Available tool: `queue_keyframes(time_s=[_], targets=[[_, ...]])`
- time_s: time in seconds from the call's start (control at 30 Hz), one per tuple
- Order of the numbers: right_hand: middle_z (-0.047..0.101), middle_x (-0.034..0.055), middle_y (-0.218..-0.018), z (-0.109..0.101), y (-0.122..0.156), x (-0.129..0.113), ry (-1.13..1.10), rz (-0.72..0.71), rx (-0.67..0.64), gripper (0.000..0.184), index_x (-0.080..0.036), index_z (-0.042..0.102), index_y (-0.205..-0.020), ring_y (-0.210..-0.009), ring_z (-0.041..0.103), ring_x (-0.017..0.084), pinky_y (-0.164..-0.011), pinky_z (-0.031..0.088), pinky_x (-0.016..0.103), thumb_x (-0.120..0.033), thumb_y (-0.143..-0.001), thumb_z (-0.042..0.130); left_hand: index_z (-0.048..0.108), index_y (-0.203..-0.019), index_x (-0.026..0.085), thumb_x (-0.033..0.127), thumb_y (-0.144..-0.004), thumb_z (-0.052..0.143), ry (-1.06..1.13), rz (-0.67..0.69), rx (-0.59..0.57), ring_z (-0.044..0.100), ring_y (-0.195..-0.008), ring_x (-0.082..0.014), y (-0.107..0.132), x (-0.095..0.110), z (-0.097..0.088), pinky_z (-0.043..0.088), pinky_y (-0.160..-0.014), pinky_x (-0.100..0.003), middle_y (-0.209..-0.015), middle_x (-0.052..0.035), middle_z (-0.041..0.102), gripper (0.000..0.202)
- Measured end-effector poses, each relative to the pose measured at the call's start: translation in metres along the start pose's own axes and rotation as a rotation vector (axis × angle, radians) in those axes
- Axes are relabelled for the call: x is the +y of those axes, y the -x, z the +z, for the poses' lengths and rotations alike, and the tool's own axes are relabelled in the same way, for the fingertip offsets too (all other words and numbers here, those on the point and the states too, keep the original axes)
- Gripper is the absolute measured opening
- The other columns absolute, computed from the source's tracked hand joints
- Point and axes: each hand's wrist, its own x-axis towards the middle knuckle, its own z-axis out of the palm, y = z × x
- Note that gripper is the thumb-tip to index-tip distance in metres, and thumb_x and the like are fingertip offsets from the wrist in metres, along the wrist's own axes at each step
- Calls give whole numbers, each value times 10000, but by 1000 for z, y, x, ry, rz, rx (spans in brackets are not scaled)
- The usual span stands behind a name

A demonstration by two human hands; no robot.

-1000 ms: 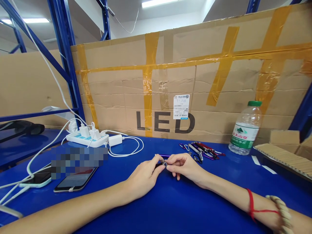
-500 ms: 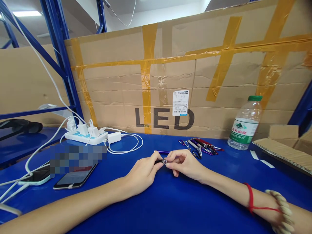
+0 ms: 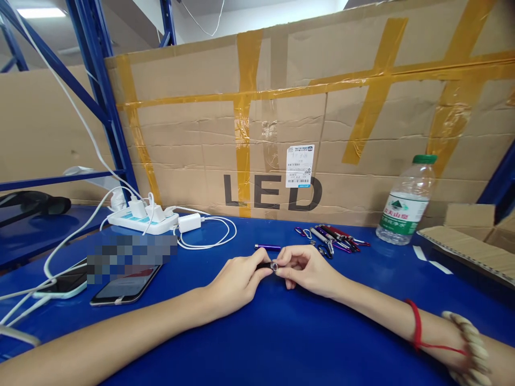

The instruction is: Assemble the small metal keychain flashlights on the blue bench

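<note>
My left hand [image 3: 237, 283] pinches a small black piece with a silver metal ring [image 3: 274, 266] at its right end. Thumb and fingertips of my right hand [image 3: 308, 271] close on the ring end, so both hands meet at the same small object. Most of its black part is hidden by my left fingers. Just behind the fingertips lies a slim purple metal tube [image 3: 267, 247] on the blue table [image 3: 257, 343]. Farther back and right sits a pile of small red, silver, purple and black tubes with carabiner clips [image 3: 332, 238].
A water bottle [image 3: 404, 206] stands at the back right, beside an open cardboard box [image 3: 470, 252]. At left are a white power strip [image 3: 140, 221] with cables and two phones, one of them a dark phone [image 3: 126, 287]. A large cardboard panel [image 3: 193, 145] closes the back.
The view has shifted slightly, and more of the purple tube shows behind my hands. Both hands keep the same pinch on the small black piece and its ring.
</note>
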Motion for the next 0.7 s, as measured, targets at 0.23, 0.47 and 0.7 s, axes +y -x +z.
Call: queue_keyframes(time_s=[0.23,0.47,0.7], targets=[[517,-36,-515,1,0,0,5,-6,16,297,-166,467,-623,-398,517,81,-402,420,209,-397,-614,653,442,-848,214,276,-863,331,9,38,36,565,-741,-145,0,0,0,405,-656,-227,-824,11,587,128],[516,-39,-453,0,0,-2,31,28,-13,317,-157,483,-578,-400,514,83,-398,399,195,-413,-586,669,474,-868,220,258,-856,363,-2,69,32,572,-798,-147,0,0,0,408,-672,-217,-892,15,604,118],[591,2,-543,1,-1,-7,41,92,-17,321,-133,514,-572,-391,516,65,-381,374,175,-420,-589,657,495,-862,215,263,-852,388,-8,83,59,571,-791,-139,1,0,0,410,-680,-210,-869,21,609,118]])
